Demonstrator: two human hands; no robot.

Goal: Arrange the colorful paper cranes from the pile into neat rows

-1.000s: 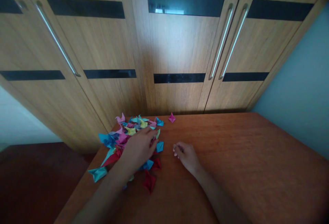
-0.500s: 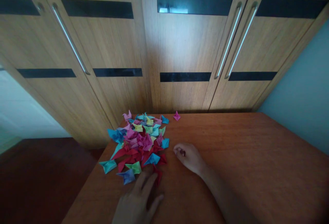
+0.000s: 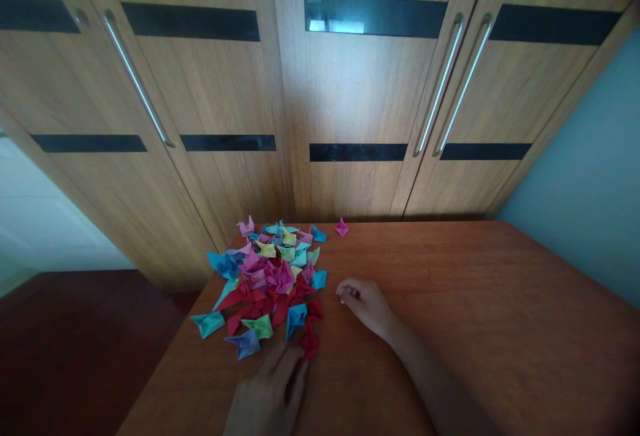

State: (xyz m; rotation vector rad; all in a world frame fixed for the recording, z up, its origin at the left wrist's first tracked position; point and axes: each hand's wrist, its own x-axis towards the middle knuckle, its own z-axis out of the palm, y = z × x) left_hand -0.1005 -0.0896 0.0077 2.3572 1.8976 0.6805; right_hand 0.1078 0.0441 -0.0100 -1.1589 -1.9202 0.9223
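Note:
My left hand (image 3: 270, 383) is at the near edge of a pile of folded paper cranes (image 3: 270, 276) in pink, red, blue, green and yellow. Its fingers are bent and the thumb is drawn in against them; whether paper sits between them is hidden. Just beyond the fingertips lies a blue paper crane (image 3: 296, 319), its lower tip reaching the fingers. A red paper crane (image 3: 309, 341) lies right by the index finger. My right hand (image 3: 364, 301) rests closed on the table, right of the pile, and the inside of the fist cannot be made out.
The brown wooden table (image 3: 450, 289) stands against a wooden wardrobe (image 3: 350, 89) with long metal handles. A single magenta paper crane (image 3: 341, 227) lies apart at the back edge. The table's left edge runs close beside the pile.
My left thumb has closed in towards the fingers and the hand has drawn back slightly. The blue crane beyond it has turned and shifted towards me. My right hand stays in place.

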